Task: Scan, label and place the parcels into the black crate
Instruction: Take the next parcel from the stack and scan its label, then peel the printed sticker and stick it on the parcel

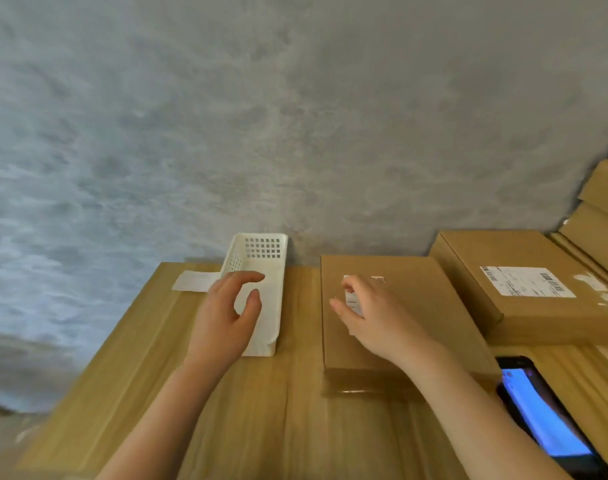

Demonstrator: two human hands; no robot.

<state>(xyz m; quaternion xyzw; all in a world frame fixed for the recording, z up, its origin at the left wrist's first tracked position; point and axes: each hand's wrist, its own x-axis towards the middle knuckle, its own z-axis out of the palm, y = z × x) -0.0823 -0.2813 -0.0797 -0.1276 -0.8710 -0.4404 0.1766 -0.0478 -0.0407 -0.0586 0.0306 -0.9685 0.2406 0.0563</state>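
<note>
Wooden table bears flat brown parcel.

Right hand on parcel (label underneath)

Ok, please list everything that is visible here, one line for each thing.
Wooden table: one, light brown, under everything.
White perforated plastic basket: one, back centre.
White paper slip: one, left of the basket.
Flat brown cardboard parcel: one, centre right.
Labelled brown cardboard parcel: one, further right.
Cardboard stack: brown, far right.
Black phone: one, blue screen, bottom right.
Left hand: above the basket, holding nothing.
Right hand: on the flat parcel, at a white label.
</note>
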